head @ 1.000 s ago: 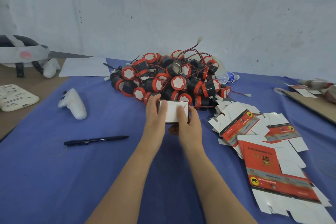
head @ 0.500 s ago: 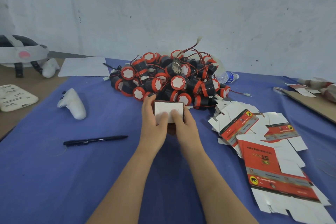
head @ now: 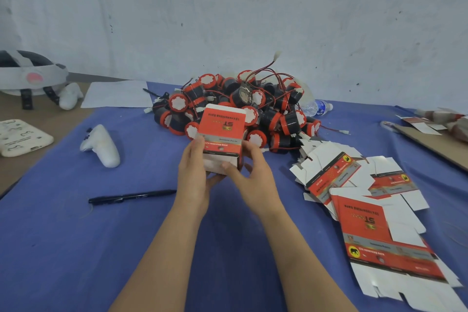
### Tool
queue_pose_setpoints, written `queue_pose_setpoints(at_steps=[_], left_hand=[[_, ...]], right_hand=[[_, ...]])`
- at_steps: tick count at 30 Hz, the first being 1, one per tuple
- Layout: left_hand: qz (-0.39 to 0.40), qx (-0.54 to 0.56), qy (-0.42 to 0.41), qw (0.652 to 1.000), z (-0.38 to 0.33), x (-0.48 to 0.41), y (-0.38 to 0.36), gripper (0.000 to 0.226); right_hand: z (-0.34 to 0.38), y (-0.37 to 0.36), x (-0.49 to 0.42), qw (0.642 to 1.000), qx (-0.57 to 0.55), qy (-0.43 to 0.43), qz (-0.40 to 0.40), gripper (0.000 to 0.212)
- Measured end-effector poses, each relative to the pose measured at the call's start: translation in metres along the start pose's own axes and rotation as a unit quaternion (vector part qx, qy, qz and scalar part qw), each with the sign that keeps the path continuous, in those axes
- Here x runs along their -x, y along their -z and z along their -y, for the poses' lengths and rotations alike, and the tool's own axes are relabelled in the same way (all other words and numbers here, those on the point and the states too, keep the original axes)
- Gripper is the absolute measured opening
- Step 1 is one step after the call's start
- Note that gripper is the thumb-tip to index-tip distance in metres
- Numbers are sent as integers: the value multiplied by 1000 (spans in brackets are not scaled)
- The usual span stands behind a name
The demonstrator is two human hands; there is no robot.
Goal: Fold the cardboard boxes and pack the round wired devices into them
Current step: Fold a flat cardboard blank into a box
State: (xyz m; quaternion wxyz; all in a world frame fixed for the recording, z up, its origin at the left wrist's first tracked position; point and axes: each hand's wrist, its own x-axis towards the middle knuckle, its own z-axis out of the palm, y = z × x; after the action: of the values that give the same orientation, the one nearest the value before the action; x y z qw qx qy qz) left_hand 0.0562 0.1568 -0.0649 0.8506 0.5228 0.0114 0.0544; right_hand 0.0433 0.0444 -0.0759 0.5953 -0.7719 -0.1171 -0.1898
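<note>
In front of the pile of round wired devices (head: pixel 240 109), the left hand (head: pixel 195 177) was clamped in a grip round the lower left of the upright folded box (head: pixel 221 132). The right hand (head: pixel 255 180) was pinched on its lower right. Bottom-flap closing was judged in hand. A device was needed next. Flat blanks (head: pixel 367 213) were seen right of the pile.

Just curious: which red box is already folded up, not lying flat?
The red box gripped by the left hand and right hand; the flat cartons lie unfolded on the blue cloth to its right.
</note>
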Motion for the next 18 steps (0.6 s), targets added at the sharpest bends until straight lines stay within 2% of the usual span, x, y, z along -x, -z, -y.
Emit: queue_pose_setpoints(at_steps=[5, 8, 10, 15, 18], left_hand=[[-46, 4, 46, 998, -3, 1, 1, 41], [-68, -18, 20, 997, -5, -1, 3, 40], [-76, -44, -11, 996, -5, -1, 4, 36], [-63, -96, -41, 993, 1, -1, -2, 42], [-55, -98, -5, 994, 1, -1, -2, 48]], right_hand=[[8, -4, 4, 999, -11, -32, 42, 28], [12, -8, 6, 996, -44, -42, 70, 29], [15, -5, 5, 995, -58, -48, 60, 21], [21, 0, 5, 996, -72, -58, 2, 34], [25, -2, 6, 992, -97, -74, 2, 43]])
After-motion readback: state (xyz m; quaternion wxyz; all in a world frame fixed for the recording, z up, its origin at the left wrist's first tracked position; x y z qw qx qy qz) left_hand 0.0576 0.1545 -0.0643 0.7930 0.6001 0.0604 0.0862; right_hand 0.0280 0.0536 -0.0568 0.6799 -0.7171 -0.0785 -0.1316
